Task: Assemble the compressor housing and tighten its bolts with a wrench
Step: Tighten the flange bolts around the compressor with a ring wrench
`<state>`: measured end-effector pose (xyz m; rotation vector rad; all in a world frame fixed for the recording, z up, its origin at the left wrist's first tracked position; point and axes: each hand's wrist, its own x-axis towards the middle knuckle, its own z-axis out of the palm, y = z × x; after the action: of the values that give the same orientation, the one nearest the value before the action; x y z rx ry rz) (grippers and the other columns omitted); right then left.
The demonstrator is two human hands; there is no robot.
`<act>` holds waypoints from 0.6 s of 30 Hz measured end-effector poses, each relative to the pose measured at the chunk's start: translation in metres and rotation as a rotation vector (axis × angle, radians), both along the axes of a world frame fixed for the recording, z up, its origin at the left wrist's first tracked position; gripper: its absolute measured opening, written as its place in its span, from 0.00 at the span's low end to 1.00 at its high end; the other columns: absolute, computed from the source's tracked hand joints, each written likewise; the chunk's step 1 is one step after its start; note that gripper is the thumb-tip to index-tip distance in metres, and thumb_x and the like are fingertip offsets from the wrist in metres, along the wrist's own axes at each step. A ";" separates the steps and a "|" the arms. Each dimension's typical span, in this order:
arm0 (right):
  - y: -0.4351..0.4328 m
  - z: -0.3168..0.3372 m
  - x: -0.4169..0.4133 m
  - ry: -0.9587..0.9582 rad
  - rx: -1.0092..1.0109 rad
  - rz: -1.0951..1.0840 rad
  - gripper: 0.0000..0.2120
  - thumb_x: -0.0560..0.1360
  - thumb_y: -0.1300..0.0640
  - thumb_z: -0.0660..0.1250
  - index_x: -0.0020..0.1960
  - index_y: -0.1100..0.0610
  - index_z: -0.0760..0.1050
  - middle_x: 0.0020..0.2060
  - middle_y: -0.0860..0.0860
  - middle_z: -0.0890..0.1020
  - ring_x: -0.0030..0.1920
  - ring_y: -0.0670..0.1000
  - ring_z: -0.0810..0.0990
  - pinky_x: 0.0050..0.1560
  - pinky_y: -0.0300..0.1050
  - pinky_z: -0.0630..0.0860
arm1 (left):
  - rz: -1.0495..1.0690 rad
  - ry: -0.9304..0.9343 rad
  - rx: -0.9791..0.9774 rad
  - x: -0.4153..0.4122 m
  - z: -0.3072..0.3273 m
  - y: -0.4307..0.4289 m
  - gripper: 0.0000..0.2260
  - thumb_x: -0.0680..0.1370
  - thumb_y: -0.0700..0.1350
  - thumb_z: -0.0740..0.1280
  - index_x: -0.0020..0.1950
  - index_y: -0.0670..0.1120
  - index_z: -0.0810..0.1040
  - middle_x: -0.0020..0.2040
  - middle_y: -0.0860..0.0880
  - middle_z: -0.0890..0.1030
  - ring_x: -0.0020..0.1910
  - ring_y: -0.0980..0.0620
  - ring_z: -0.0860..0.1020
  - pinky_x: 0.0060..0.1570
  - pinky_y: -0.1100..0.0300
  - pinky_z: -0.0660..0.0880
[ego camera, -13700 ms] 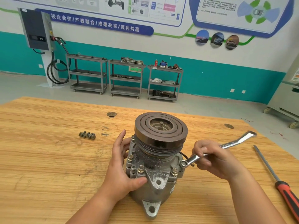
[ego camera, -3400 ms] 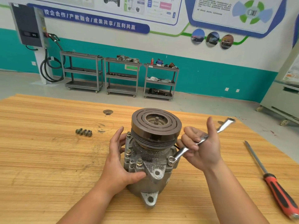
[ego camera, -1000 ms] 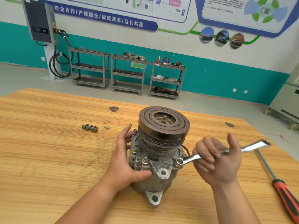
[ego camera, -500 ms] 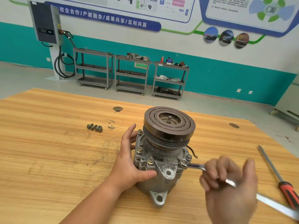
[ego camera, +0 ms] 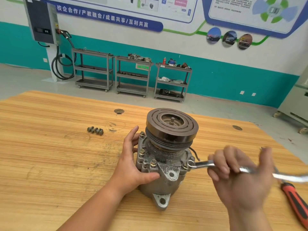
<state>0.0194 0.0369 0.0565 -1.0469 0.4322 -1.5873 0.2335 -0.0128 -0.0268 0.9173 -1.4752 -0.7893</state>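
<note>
The grey compressor (ego camera: pixel 166 174) stands upright on the wooden table (ego camera: pixel 50 164), its dark grooved pulley (ego camera: pixel 172 126) on top. Several bolts stand around the housing flange. My left hand (ego camera: pixel 133 165) grips the housing's left side, thumb across the front. A silver ring wrench (ego camera: pixel 202 164) sits with its ring end on a bolt at the flange's right side. My right hand (ego camera: pixel 240 177), blurred by motion, holds the wrench shaft with curled fingers; the handle sticks out to the right.
Three loose bolts (ego camera: pixel 95 130) lie on the table to the left of the compressor. A red-handled screwdriver (ego camera: pixel 295 199) lies at the right edge. Two round holes (ego camera: pixel 119 111) mark the tabletop. Grey shelf carts (ego camera: pixel 133 75) stand by the far wall.
In the last second my right hand swung the wrench handle towards me and then partway back right, the ring end staying on the right bolt. My left hand has kept its grip.
</note>
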 end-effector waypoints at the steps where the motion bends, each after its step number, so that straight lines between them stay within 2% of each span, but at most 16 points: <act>1: -0.013 0.001 -0.004 0.016 0.056 0.052 0.29 0.63 0.28 0.63 0.23 0.52 0.64 0.20 0.48 0.67 0.23 0.48 0.60 0.22 0.33 0.63 | 0.001 0.000 -0.001 0.000 0.000 0.000 0.52 0.49 0.73 0.75 0.69 0.74 0.54 0.69 0.53 0.66 0.69 0.56 0.68 0.65 0.56 0.67; 4: -0.048 -0.005 -0.010 0.022 0.141 0.325 0.29 0.66 0.30 0.64 0.26 0.53 0.59 0.21 0.48 0.62 0.22 0.46 0.61 0.19 0.34 0.59 | 0.001 0.001 -0.001 0.000 0.000 0.000 0.52 0.49 0.72 0.76 0.69 0.74 0.54 0.70 0.53 0.66 0.69 0.58 0.67 0.65 0.59 0.67; 6: -0.067 -0.010 -0.014 -0.026 0.177 0.572 0.27 0.71 0.33 0.61 0.30 0.55 0.61 0.25 0.51 0.63 0.24 0.47 0.62 0.21 0.35 0.61 | 0.000 0.006 -0.003 0.000 -0.001 0.000 0.52 0.49 0.71 0.76 0.69 0.74 0.55 0.70 0.53 0.66 0.69 0.59 0.67 0.65 0.59 0.66; 8: -0.078 -0.015 -0.015 -0.122 0.220 0.807 0.25 0.75 0.36 0.57 0.34 0.56 0.62 0.29 0.53 0.65 0.24 0.46 0.58 0.26 0.38 0.62 | 0.005 0.007 -0.007 0.000 -0.002 0.000 0.53 0.49 0.71 0.76 0.69 0.73 0.55 0.70 0.53 0.66 0.69 0.58 0.67 0.65 0.58 0.66; 11: -0.083 -0.015 -0.015 -0.182 0.267 0.909 0.24 0.77 0.39 0.57 0.35 0.58 0.61 0.31 0.54 0.65 0.24 0.46 0.53 0.27 0.40 0.61 | 0.000 0.016 -0.007 0.000 -0.001 0.000 0.53 0.48 0.72 0.76 0.69 0.74 0.55 0.70 0.53 0.66 0.69 0.59 0.68 0.64 0.60 0.66; 13: -0.077 -0.011 -0.014 -0.169 0.262 0.844 0.24 0.75 0.38 0.60 0.33 0.57 0.61 0.29 0.52 0.65 0.24 0.46 0.57 0.25 0.38 0.60 | 0.000 0.016 -0.003 0.000 -0.001 0.000 0.53 0.48 0.72 0.76 0.69 0.73 0.55 0.70 0.54 0.66 0.69 0.59 0.68 0.64 0.60 0.66; 14: -0.070 -0.011 -0.013 -0.126 0.245 0.734 0.25 0.73 0.37 0.63 0.31 0.56 0.62 0.27 0.50 0.64 0.24 0.46 0.58 0.23 0.37 0.60 | 0.001 0.015 -0.001 0.000 -0.001 0.000 0.53 0.48 0.72 0.76 0.69 0.73 0.55 0.70 0.54 0.66 0.68 0.59 0.68 0.63 0.62 0.67; 16: -0.048 -0.012 -0.013 -0.029 0.226 0.408 0.27 0.66 0.32 0.66 0.26 0.53 0.64 0.23 0.47 0.63 0.23 0.45 0.58 0.19 0.34 0.59 | -0.001 0.018 0.001 0.001 -0.001 0.000 0.53 0.48 0.71 0.77 0.69 0.74 0.55 0.69 0.54 0.66 0.68 0.60 0.68 0.61 0.65 0.67; 18: -0.017 -0.013 -0.007 0.022 0.178 0.128 0.27 0.63 0.30 0.68 0.25 0.52 0.66 0.22 0.47 0.65 0.23 0.45 0.61 0.19 0.34 0.63 | -0.007 0.023 -0.003 0.000 -0.001 0.000 0.53 0.48 0.71 0.77 0.69 0.74 0.55 0.69 0.54 0.67 0.68 0.59 0.68 0.61 0.64 0.67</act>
<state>0.0125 0.0198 0.0432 -0.9381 0.5013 -1.3984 0.2336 -0.0125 -0.0283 0.8984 -1.4604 -0.7996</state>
